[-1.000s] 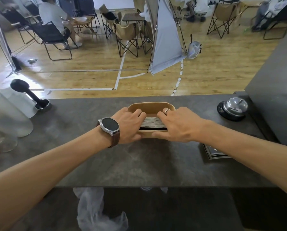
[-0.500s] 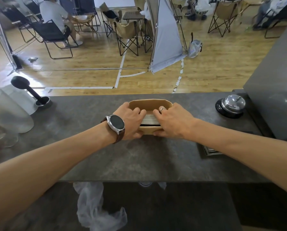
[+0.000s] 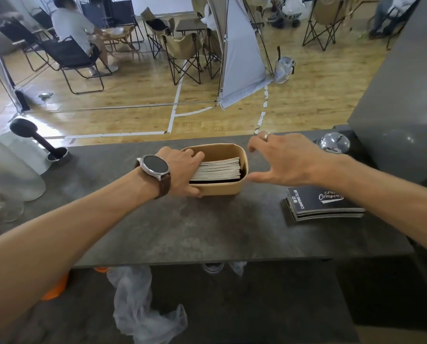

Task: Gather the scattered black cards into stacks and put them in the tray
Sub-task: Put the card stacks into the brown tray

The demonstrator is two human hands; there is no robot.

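Dark stone table (image 3: 207,227) carried the tray (image 3: 222,189), cards (image 3: 218,170) stacked inside it. Left of the tray, the left hand (image 3: 182,172) hid that wall, fingers curled over the rim, thumb outside. Right of the tray, the right hand (image 3: 286,162) hovered spread, touching nothing; its fingertips were blurred.

An indoor scene is lit by bright, even daylight. Glare is seen on the glossy wooden floor (image 3: 138,112) at far left and on the domed chrome bell (image 3: 334,143). Straight lines are bowed by wide-angle distortion near the edges. Slight motion blur is seen throughout.
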